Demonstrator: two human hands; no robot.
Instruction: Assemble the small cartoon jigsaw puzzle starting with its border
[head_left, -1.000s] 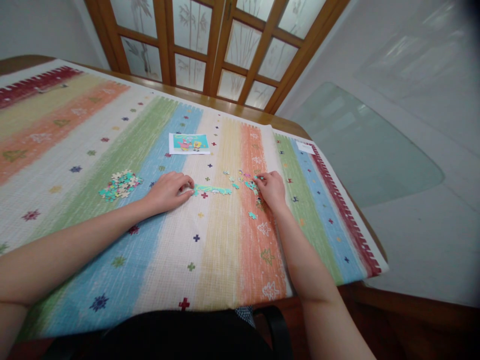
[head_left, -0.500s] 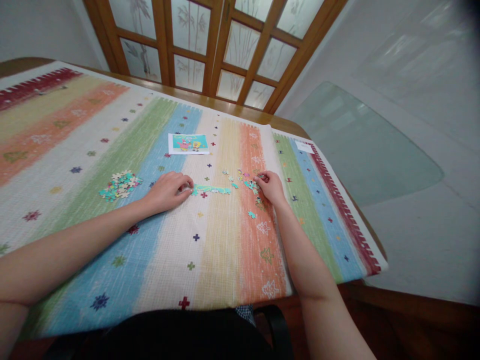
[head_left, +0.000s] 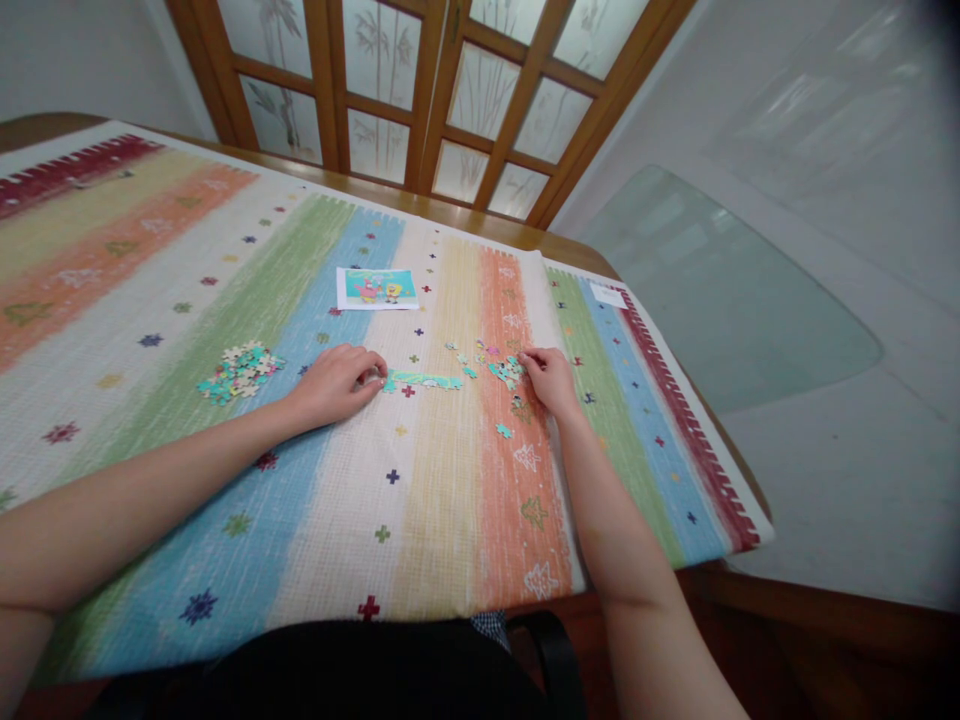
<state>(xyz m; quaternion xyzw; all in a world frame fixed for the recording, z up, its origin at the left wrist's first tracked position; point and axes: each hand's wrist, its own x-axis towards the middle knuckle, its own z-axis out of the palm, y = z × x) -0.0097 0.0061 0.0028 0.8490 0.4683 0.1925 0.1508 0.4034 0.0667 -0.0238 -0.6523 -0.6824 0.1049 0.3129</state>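
The right hand point(head_left: 551, 380) has slid a touch to the right since a second ago, so its fingertips now sit at the right edge of the small cluster of pieces point(head_left: 505, 371) rather than over it. The left hand point(head_left: 337, 381) has hardly shifted.

Nearest the person, both bare forearms lie across the striped tablecloth point(head_left: 420, 520), well apart. A little further in, 1 loose piece point(head_left: 504, 430) lies alone on the orange stripe, just left of the right wrist. The left hand rests palm down with its fingers curled, the tips touching the left end of the joined strip of pieces point(head_left: 424, 380), which lies flat between the 2 hands. The right hand is bent over, fingers tucked at the cluster. Whether either hand pinches a piece I cannot tell, as the fingers hide it.

Left of the left hand, a pile of pieces point(head_left: 240, 368) sits on the green stripe. Further back, a cartoon picture point(head_left: 377, 287) lies flat on the blue stripe, and a white tag point(head_left: 609, 295) lies near the cloth's far right corner. Behind the table stand wooden doors point(head_left: 442, 100) with frosted panes.
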